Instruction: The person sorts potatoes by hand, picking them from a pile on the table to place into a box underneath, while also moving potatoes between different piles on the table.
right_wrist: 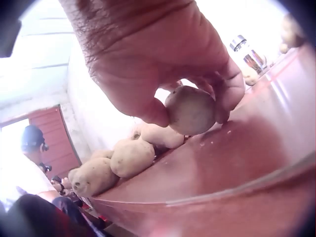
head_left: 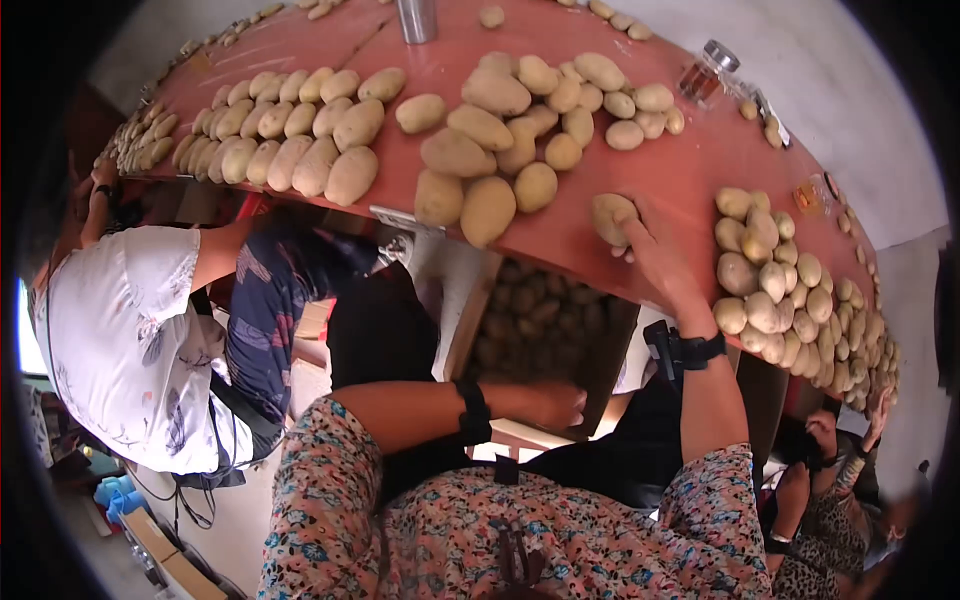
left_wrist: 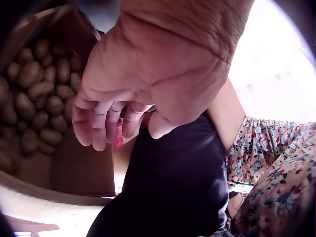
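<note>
My right hand pinches one potato at the table's front edge, to the right of a loose pile of potatoes. In the right wrist view the thumb and fingers of the hand are curled round the sides of that potato, just at the red tabletop. My left hand is below the table, in front of a box of potatoes. The left wrist view shows that hand with loosely bent fingers and nothing in them, beside the box.
Rows of potatoes lie at the left of the table, and another heap at the right. A metal cup and a glass jar stand farther back. A person in a white shirt sits at the left.
</note>
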`<state>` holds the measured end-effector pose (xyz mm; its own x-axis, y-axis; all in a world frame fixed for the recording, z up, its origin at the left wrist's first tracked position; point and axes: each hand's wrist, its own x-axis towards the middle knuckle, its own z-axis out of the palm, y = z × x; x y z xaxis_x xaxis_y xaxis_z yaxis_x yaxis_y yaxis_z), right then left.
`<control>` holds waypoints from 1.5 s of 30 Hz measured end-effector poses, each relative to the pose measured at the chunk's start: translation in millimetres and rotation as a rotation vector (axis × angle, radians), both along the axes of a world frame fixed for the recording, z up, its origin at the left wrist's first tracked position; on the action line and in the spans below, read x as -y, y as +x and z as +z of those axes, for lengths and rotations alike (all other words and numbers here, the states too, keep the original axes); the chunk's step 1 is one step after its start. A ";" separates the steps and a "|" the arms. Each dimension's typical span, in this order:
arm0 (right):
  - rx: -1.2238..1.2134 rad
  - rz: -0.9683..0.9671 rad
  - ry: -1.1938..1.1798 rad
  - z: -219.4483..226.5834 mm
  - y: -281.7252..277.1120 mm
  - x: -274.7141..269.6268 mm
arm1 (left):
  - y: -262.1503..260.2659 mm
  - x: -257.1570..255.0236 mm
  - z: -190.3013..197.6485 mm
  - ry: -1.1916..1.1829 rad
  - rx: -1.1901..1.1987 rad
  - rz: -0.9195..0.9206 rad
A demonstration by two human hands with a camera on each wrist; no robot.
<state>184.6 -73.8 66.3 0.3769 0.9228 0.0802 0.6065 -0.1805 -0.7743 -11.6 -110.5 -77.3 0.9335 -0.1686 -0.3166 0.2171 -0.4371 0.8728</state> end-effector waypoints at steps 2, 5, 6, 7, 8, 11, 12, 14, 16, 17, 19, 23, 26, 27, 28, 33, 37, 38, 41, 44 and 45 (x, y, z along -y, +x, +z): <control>-0.511 0.058 -0.140 20.1 -21.3 16.5 | 2.4 -0.7 2.2 0.000 -0.109 -0.144; -0.669 0.127 -0.221 -0.3 -43.4 38.8 | -6.0 -4.2 13.2 -0.011 -0.133 -0.206; -0.747 0.159 -0.344 -15.6 -50.7 44.4 | -8.7 -4.2 11.3 -0.027 -0.142 -0.217; -0.825 0.193 -0.465 -31.2 -56.6 50.0 | -10.5 -3.9 9.5 -0.011 -0.178 -0.267; -0.839 0.181 -0.474 -46.1 -62.0 56.2 | -12.0 -3.4 7.7 0.006 -0.213 -0.317; -0.839 -0.044 -0.833 -93.3 -68.9 72.6 | -17.2 -4.2 16.3 0.033 -0.207 -0.326; -0.789 -0.081 -0.898 -109.2 -65.2 77.7 | -18.8 -3.7 17.6 0.036 -0.193 -0.277; -0.736 -0.110 -0.969 -120.5 -55.4 78.8 | -18.5 -2.6 19.0 0.028 -0.202 -0.287; -0.801 -0.050 -0.873 -121.8 -45.7 68.6 | -17.3 -3.1 20.4 0.022 -0.170 -0.290; -0.743 -0.031 -0.829 -121.2 -42.0 62.5 | -17.1 -2.5 20.3 0.022 -0.172 -0.285; -0.657 0.071 -0.713 -109.1 -43.5 51.1 | -17.2 0.5 20.3 0.027 -0.165 -0.290; -0.426 0.319 -0.508 -66.2 -53.5 31.0 | -10.9 2.2 16.1 0.031 -0.157 -0.295; -0.344 0.394 -0.327 -18.6 -60.7 10.7 | -8.9 -9.9 33.8 -0.055 -0.043 -0.223; -0.336 0.376 -0.249 -3.4 -63.5 6.2 | -6.7 -12.8 39.7 -0.024 -0.046 -0.196; -0.323 0.380 -0.237 8.3 -64.3 -0.1 | -5.5 -14.2 42.8 0.001 -0.052 -0.171; 0.077 0.130 0.111 15.6 -41.3 -41.0 | -2.1 -12.0 27.1 0.067 0.013 -0.136; 0.523 0.050 0.227 17.0 -37.9 -64.5 | -4.7 -10.6 32.7 0.107 0.003 -0.168; 0.525 0.051 0.234 15.8 -37.7 -70.3 | -4.6 -11.6 35.7 0.113 0.004 -0.164; 0.655 0.065 -0.012 1.7 -34.5 -86.1 | -5.5 -13.7 40.7 0.123 -0.031 -0.178; 0.715 0.083 0.017 -10.8 -28.3 -95.4 | -8.5 -14.5 38.5 0.102 0.026 -0.148; 0.591 0.060 -0.021 -5.5 -27.7 -95.7 | -8.3 -14.2 41.0 0.091 0.007 -0.145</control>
